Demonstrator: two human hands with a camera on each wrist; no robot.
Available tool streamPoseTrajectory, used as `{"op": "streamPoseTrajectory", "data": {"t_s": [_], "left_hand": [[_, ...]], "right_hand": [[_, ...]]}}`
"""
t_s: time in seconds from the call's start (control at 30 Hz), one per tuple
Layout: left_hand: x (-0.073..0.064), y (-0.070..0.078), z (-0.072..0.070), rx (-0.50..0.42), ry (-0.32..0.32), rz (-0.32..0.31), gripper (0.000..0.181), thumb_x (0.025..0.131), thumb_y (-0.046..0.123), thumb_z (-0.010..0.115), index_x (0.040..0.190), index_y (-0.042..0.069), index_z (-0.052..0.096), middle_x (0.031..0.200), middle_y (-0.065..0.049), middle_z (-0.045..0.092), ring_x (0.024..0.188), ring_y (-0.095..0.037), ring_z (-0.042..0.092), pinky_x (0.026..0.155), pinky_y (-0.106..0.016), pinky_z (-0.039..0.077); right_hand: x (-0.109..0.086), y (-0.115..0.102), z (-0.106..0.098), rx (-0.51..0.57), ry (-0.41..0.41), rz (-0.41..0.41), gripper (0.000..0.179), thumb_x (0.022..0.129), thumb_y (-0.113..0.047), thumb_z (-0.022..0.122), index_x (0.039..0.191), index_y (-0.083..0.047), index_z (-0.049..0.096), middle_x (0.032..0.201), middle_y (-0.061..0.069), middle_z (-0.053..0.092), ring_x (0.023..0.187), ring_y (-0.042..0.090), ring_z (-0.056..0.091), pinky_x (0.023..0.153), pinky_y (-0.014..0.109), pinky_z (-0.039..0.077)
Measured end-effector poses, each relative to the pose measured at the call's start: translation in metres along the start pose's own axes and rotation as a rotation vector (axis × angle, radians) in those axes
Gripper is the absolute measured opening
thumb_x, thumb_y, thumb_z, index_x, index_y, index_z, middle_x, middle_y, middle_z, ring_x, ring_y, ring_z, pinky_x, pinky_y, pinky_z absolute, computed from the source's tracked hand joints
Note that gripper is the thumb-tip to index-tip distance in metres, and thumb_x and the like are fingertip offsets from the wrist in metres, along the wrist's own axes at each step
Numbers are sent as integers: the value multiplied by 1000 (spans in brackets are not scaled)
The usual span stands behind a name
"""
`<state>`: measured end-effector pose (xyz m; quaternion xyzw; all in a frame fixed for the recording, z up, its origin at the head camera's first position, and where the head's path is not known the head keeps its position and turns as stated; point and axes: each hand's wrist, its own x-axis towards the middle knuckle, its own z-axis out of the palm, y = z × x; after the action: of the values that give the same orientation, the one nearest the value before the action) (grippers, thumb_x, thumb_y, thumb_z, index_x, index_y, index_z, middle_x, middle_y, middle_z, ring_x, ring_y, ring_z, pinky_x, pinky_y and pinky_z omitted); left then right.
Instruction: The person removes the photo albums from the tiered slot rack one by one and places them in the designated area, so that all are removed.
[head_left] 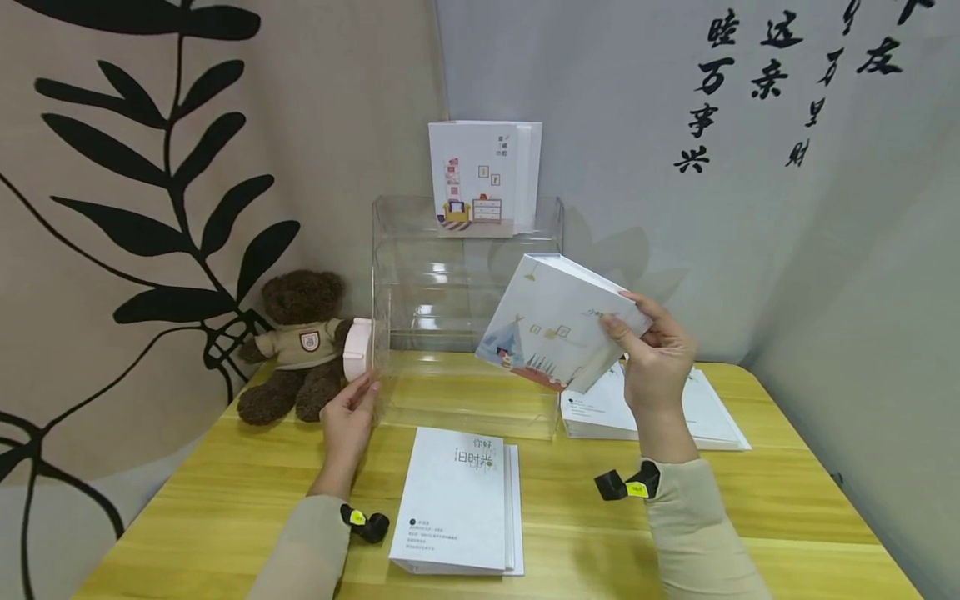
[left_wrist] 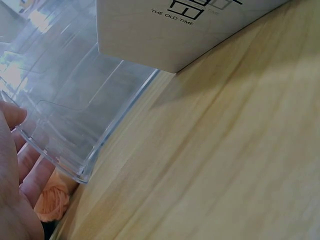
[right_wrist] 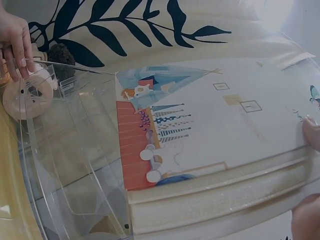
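Note:
My right hand [head_left: 658, 362] holds a white photo album [head_left: 551, 321] by one corner, thumb on the cover and fingers behind. Its cover, printed with a blue tent and small frames, fills much of the right wrist view; the album is tilted in the air before the right side of a clear tiered display rack [head_left: 381, 283]. At the rack's lower left edge, my left hand [head_left: 352, 417] grips the side panel. In the left wrist view the thumb [left_wrist: 14, 114] is on one side of the panel, the fingers on the other. Another album [head_left: 480, 179] stands upright on the top tier.
A white album [head_left: 450, 500] lies on the wooden table before the rack. More white albums [head_left: 716, 408] lie to the right, partly behind my right wrist. A brown teddy bear [head_left: 303, 358] sits left of the rack, with a pink round object [head_left: 358, 350] against the side panel.

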<state>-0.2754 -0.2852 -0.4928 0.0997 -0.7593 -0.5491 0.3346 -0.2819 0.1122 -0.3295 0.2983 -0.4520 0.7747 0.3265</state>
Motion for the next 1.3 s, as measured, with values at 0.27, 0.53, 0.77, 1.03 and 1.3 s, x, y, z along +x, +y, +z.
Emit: {"op": "streamPoseTrajectory", "data": {"t_s": [0.27,0.53,0.77,1.03,1.3], "left_hand": [[-1,-1,1,-12,-3,26,33,96,27,71,125,12,73,118,-9,73,102,-15,70,78,-8,51],[0,-4,-1,-11,3,30,31,96,28,72,124,17,74,115,-5,74,94,2,68,77,-9,52],[1,-3,-1,-2,-1,25,31,96,30,72,124,18,74,115,-5,74,94,2,67,76,-9,52],[-2,-1,3,-31,0,43,28,95,24,73,122,16,75,114,-6,74,92,5,67,76,-10,53],[0,-2,0,-21,17,46,30,95,26,73,123,14,75,116,-9,74,91,7,66,77,-9,52]], "right_hand": [[0,-4,2,-12,-19,-15,31,77,21,75,108,15,70,97,16,76,88,23,75,73,31,62],[-1,-7,4,-15,-47,-16,31,78,21,74,108,15,69,98,15,76,90,24,75,74,32,62],[0,-9,3,24,-48,-4,32,78,23,72,109,15,69,99,16,76,91,25,75,76,33,61],[-7,-15,-13,-7,-97,39,29,79,25,70,107,17,68,100,17,76,90,26,75,74,33,62],[-22,-17,-29,-35,-90,214,32,82,20,71,112,12,70,101,10,76,87,21,75,72,31,62]]}}
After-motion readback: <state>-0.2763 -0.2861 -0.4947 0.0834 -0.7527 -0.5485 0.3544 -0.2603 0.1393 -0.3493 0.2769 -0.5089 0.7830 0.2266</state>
